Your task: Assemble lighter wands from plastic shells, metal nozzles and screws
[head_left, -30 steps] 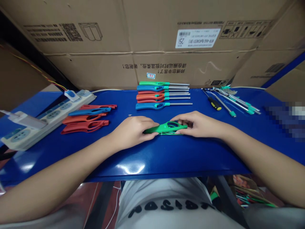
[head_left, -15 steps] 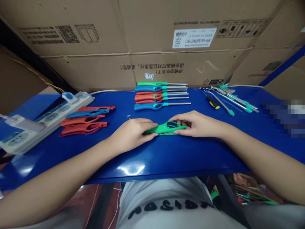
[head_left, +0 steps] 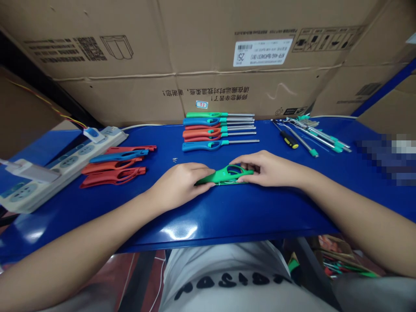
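Note:
A green lighter handle (head_left: 224, 174) is held between both hands just over the blue table, lying crosswise. Its oval trigger opening faces up, and thin wires show along its near edge. My left hand (head_left: 182, 184) pinches the left end between thumb and fingers. On the other end, my right hand (head_left: 264, 169) is closed, with its thumb by the handle's tip and its fingers curled behind. Beyond my hands lies a stack of long-nosed lighters (head_left: 208, 133) in green, blue and orange, with metal tubes pointing right.
Red and blue handle shells (head_left: 113, 177) lie at left, beside a white power strip (head_left: 68, 162) with plugs. Small screws (head_left: 174, 160) sit left of centre. A black-and-yellow screwdriver (head_left: 288, 139) and metal lighter tubes (head_left: 320, 134) lie back right. A cardboard sheet (head_left: 130, 95) stands behind.
The hands and the green handle stay nearly in place. The whole view shifts very slightly; nothing is taken up or let go.

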`<state>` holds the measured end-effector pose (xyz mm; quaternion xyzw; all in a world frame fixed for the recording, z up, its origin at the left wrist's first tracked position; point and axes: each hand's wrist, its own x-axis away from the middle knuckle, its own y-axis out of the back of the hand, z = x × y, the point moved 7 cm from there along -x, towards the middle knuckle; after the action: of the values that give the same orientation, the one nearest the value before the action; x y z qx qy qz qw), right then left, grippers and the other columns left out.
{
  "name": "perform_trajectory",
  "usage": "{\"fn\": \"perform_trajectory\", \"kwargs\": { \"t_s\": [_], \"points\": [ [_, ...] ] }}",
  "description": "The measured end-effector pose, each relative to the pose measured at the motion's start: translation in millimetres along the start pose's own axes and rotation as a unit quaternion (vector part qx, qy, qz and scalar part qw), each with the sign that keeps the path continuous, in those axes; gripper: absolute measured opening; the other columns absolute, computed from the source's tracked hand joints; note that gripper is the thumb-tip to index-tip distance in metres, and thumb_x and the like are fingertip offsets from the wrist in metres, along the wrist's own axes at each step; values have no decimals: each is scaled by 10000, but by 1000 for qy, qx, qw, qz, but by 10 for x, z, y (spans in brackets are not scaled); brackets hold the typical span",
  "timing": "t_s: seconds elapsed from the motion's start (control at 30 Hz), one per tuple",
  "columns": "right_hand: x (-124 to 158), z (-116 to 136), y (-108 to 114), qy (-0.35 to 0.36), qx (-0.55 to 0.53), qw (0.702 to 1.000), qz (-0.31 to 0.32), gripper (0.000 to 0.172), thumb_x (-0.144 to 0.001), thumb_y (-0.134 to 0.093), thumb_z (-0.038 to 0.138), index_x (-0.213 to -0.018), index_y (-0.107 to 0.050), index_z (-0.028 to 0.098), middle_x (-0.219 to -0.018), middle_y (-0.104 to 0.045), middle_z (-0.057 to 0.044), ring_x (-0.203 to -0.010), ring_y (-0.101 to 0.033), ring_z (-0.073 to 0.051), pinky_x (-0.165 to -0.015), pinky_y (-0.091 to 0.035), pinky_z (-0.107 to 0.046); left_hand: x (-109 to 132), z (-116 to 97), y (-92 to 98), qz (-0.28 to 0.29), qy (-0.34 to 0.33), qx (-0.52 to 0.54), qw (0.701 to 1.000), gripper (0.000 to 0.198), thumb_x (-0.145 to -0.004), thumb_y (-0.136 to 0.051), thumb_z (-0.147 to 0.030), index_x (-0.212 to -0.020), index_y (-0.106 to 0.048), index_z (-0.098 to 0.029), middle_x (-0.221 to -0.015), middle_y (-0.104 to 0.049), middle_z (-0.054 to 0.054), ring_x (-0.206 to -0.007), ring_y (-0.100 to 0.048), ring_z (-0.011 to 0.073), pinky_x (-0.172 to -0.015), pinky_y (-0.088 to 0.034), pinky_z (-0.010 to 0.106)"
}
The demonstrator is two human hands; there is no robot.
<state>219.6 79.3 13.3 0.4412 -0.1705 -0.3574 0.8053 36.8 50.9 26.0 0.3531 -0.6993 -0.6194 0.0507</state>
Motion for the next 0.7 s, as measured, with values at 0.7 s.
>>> {"fn": "perform_trajectory", "kwargs": {
  "t_s": [0.7],
  "points": [
    [4, 38, 19, 4, 9, 1000, -1, 414, -871, -683, 361, -1240, -677, 172, -784, -638, -5, -641, -555, -124, -637, -406, -248, -8, 7, -6, 8, 23, 28, 999, 269, -923, -684, -277, -1138, -722, -120, -1062, -767, 89, -934, -743, 228, -865, -594, 325]
  ]
}}
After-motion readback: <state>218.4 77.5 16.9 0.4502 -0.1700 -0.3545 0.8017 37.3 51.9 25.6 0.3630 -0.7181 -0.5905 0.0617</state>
